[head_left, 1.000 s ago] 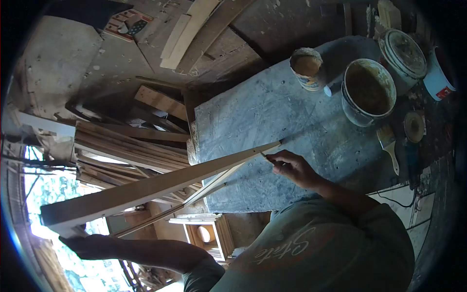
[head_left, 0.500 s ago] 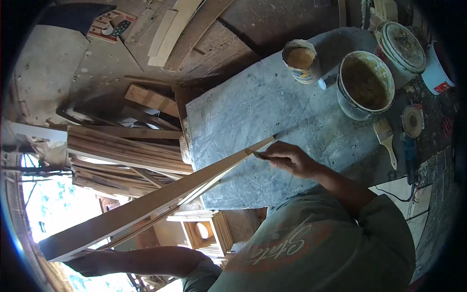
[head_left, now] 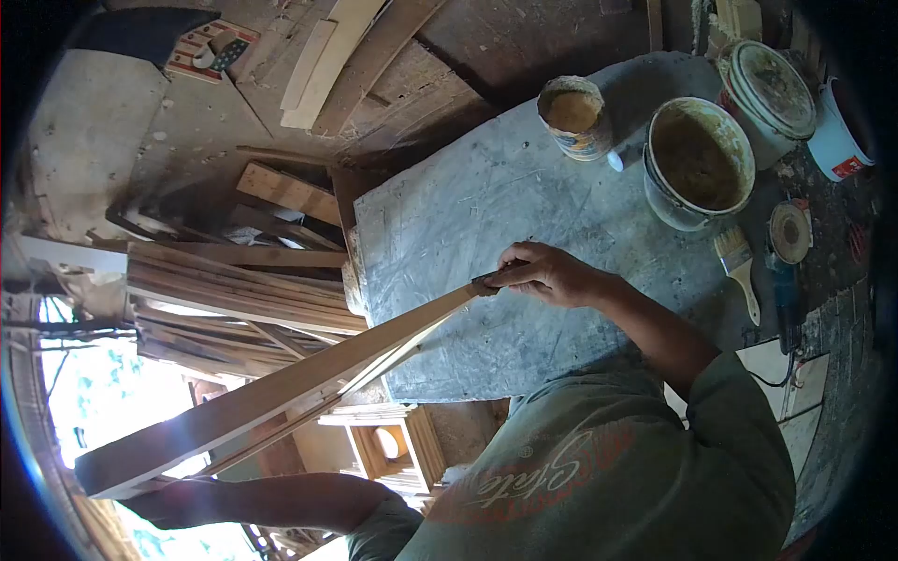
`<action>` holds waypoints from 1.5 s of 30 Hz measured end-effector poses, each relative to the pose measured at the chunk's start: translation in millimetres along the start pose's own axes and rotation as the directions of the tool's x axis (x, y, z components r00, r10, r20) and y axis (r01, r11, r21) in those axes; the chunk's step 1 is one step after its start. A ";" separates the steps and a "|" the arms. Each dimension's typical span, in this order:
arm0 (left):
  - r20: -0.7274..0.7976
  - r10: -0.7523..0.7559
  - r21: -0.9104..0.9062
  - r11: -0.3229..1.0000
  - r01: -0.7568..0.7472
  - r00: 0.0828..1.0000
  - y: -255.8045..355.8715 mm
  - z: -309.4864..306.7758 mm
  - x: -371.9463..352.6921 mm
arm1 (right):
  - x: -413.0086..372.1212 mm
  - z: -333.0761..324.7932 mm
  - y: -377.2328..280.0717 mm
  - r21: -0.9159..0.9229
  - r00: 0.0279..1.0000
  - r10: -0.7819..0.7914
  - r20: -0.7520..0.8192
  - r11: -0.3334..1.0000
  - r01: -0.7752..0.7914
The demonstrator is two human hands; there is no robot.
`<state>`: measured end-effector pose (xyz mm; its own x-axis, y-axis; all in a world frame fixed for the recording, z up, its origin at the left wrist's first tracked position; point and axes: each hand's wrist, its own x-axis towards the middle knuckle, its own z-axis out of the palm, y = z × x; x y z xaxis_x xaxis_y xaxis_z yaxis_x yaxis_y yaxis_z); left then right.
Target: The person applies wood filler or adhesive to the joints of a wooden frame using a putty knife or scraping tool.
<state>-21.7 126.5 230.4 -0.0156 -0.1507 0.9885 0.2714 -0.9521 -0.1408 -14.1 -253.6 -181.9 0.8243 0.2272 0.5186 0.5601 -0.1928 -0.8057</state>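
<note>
A long pale wooden piece (head_left: pixel 281 393) slants from the lower left up over the table. My left hand (head_left: pixel 166 505) supports its near left end from below, and the wood and shade hide most of the fingers. A thinner strip (head_left: pixel 374 369) runs alongside the lower edge. At the far end, my right hand (head_left: pixel 552 273) is closed in a pinch on a small dark flat piece (head_left: pixel 485 282), pressed against the wood's tip. Its exact kind is too small to tell.
On the grey worktable (head_left: pixel 449 206) stand a tin (head_left: pixel 572 122), a crusted bucket (head_left: pixel 687 201) and a lidded bucket (head_left: pixel 772 89). A brush (head_left: pixel 742 271) lies near an angle grinder (head_left: pixel 788 271). Stacked wood strips (head_left: pixel 243 285) and a small wooden frame (head_left: pixel 426 449) are at left.
My right hand has moved slightly up, its pinched piece now over the wood's far end rather than along its lower edge. The left hand has stayed nearly in place.
</note>
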 end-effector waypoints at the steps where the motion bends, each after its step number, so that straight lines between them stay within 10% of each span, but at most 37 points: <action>1: 0.003 -0.002 0.002 1.000 0.002 1.000 0.1 0.7 0.8 | 0.1 -2.3 0.4 -0.048 1.000 -0.013 0.001 0.999 0.013; 6: -0.022 0.054 0.004 0.999 -0.054 0.998 4.3 -1.4 -5.5 | 4.4 3.7 -17.2 0.095 0.999 0.025 -0.030 0.995 -0.022; 10: 0.030 0.258 0.494 0.836 -0.239 0.966 -8.0 -4.0 4.0 | -5.3 5.5 -10.1 0.030 0.999 0.037 -0.017 0.999 -0.037; 27: -0.010 0.119 0.109 0.987 -0.117 0.993 -3.2 4.7 0.8 | -21.2 7.4 -41.4 0.337 0.971 0.223 -0.083 0.924 -0.183; 45: 0.088 0.080 -0.101 0.992 -0.071 0.993 3.8 13.0 -2.3 | -5.5 8.9 -41.0 0.245 0.985 0.142 -0.097 0.963 -0.114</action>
<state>-8.1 126.6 228.3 0.0914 -0.2024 0.9750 0.1732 -0.9610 -0.2158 -42.3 -238.5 -154.3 0.8994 0.1034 0.4248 0.4248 0.0227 -0.9050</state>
